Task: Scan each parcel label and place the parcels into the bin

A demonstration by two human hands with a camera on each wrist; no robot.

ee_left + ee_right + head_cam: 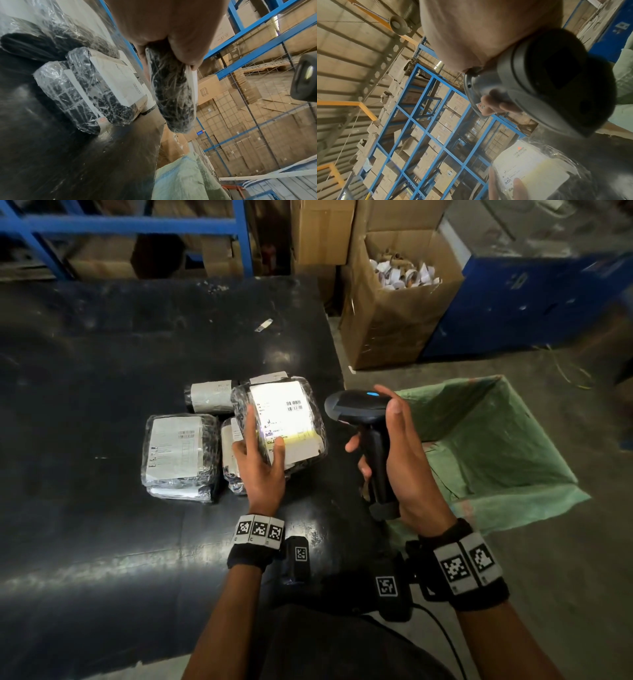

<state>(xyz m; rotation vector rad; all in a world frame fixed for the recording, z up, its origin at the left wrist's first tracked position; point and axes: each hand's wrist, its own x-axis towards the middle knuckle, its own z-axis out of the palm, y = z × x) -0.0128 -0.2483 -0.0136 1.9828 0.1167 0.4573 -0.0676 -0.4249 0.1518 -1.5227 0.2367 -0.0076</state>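
Note:
My left hand (262, 457) grips a plastic-wrapped dark parcel (284, 419) by its near edge, thumb on its white label, and holds it tilted above the black table (102, 354). The label glows brightly. My right hand (394, 450) grips a black handheld scanner (359, 412) just right of the parcel, its head turned toward the label and a blue light on top. In the left wrist view the held parcel (173, 94) shows edge-on; in the right wrist view the scanner (539, 83) sits above the label (527, 166). Several more wrapped parcels (178, 453) lie on the table.
A bin lined with a green bag (489, 440) stands on the floor right of the table. An open cardboard box (394, 302) of label scraps and a blue container (531, 302) stand behind it. Blue racking (137, 224) with cartons lines the back.

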